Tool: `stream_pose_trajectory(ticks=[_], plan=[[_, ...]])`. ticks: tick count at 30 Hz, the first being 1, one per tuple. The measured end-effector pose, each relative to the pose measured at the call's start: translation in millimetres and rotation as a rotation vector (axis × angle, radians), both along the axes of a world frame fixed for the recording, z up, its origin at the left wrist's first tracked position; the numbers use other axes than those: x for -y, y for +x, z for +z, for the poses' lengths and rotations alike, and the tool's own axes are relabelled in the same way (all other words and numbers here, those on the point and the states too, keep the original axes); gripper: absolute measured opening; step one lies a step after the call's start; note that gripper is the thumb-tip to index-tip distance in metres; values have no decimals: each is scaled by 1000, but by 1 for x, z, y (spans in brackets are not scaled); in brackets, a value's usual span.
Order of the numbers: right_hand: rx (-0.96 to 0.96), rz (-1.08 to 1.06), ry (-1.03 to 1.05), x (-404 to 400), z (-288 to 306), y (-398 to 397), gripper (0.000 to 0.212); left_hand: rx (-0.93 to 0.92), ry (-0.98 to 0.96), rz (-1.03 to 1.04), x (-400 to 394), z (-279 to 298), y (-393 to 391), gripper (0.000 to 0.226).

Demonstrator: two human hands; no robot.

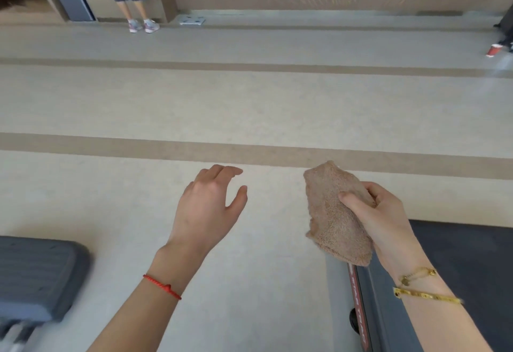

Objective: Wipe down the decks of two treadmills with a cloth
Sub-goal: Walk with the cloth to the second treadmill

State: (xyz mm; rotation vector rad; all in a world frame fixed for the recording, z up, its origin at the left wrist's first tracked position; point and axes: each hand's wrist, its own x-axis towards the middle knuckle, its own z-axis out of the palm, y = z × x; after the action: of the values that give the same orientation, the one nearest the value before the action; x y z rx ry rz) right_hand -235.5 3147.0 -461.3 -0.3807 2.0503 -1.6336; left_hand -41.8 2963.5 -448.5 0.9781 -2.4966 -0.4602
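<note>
Currently I am noting the right hand [383, 221] gripping the folded cloth [337, 221] above the treadmill deck [469, 263] edge, left hand [206, 210] hanging open, risking the loosely held cloth slipping to the floor [249, 107].

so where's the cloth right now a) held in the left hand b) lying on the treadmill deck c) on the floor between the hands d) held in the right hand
d: the right hand grips the folded tan cloth with the thumb across it, above the treadmill edge, while the left hand is open and holds nothing.
</note>
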Motion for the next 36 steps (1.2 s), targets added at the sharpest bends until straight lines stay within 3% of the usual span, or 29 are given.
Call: stream_pose_trajectory(ticks=[9, 20, 27, 36], plan=[[56, 81, 25, 59, 180, 37, 10, -7, -4, 72, 48, 195, 44, 33], [116, 57, 54, 61, 420, 78, 13, 46, 31, 11, 69, 421, 76, 33], [113, -22, 32, 38, 482, 74, 13, 46, 35, -65, 67, 474, 71, 33], [147, -133, 19, 34, 482, 28, 15, 45, 42, -202, 81, 477, 2, 33]])
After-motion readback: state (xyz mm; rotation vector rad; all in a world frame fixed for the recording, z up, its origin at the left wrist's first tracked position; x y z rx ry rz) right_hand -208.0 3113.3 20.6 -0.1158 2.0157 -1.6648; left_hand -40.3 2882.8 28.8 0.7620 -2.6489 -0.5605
